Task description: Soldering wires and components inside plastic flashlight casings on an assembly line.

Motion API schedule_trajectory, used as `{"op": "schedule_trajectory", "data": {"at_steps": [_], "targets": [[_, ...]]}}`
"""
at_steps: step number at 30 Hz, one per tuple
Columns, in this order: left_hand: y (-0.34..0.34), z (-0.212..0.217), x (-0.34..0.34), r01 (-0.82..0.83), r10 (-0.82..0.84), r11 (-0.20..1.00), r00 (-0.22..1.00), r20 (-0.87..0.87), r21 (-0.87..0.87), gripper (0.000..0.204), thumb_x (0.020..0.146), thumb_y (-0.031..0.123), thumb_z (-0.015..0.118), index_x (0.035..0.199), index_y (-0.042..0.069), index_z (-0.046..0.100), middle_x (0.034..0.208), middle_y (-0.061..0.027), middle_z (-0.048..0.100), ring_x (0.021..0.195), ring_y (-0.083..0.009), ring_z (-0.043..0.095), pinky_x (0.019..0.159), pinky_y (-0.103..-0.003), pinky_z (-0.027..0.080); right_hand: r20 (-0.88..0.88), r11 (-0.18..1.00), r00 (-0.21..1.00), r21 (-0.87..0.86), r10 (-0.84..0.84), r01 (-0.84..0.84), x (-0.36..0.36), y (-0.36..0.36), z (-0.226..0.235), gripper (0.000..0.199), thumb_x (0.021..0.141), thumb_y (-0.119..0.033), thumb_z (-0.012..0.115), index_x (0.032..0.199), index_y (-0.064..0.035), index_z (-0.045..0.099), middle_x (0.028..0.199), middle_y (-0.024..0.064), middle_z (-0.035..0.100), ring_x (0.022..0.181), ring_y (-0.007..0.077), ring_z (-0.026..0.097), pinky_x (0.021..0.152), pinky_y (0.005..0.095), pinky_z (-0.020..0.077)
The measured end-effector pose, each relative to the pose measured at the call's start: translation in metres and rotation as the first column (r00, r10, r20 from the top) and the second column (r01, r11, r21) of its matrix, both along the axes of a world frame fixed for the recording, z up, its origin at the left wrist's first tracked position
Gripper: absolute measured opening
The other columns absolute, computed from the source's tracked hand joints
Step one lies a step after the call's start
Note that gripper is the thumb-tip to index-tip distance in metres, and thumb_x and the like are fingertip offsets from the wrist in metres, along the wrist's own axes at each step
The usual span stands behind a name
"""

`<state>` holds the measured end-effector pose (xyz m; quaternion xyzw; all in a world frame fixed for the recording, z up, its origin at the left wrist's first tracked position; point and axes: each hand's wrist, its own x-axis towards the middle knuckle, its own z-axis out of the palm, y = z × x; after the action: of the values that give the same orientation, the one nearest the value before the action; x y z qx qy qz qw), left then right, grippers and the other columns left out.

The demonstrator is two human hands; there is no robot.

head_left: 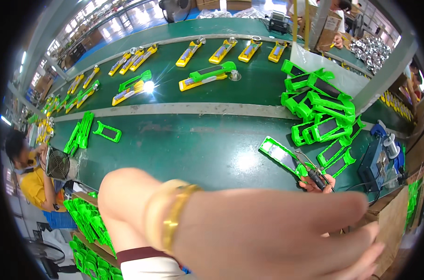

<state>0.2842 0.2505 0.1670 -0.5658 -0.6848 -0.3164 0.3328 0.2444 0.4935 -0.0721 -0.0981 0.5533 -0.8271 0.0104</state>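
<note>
My left hand [272,233], with a gold bracelet on the wrist, is raised large and blurred across the lower middle. Its fingers stretch right with a gap between them; I make out nothing held. Partly hidden beyond it, my right hand [310,185] grips a soldering iron [316,177] by its black handle. The iron's metal end lies over the near end of a green plastic casing [272,150] with a dark, shiny panel. Beside this casing, a heap of similar green casings [331,109] covers the right of the bench.
Yellow lamp bodies [188,53] stand along the green belt [160,91], one with a lit bulb [148,87]. Loose green frames [108,132] lie left on the bench [193,140]. A blue soldering station [371,165] stands right. Left are a fan [58,163] and a co-worker in yellow [37,189].
</note>
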Motion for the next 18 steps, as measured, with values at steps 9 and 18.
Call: {"op": "schedule_trajectory", "data": {"at_steps": [9,18], "targets": [[0.02,-0.047,-0.02,0.228,-0.426,0.811,0.861,0.278,0.539,0.019,0.077,0.019,0.052,0.063,0.007,0.048,0.07,-0.0055,0.05,0.068,-0.0178,0.051,0.065,-0.031,0.043,-0.024,0.999,0.999,0.025,0.024,-0.024,-0.003,-0.001,-0.001,0.044,0.086,-0.048,0.042,0.108,-0.0108,0.03,0.1,0.0161,0.055,0.087,0.0298,0.058,0.073,0.0395,0.0491],[0.032,-0.056,-0.021,0.441,-0.46,0.885,0.785,0.414,0.149,0.013,0.074,0.016,0.052,0.074,0.003,0.053,0.08,-0.0074,0.054,0.072,-0.02,0.055,0.064,-0.031,0.045,-0.03,0.998,0.999,0.036,0.043,-0.042,-0.001,-0.002,-0.002,0.044,0.087,-0.048,0.04,0.11,-0.0114,0.03,0.105,0.0151,0.052,0.089,0.0301,0.057,0.074,0.0391,0.0477]]}}
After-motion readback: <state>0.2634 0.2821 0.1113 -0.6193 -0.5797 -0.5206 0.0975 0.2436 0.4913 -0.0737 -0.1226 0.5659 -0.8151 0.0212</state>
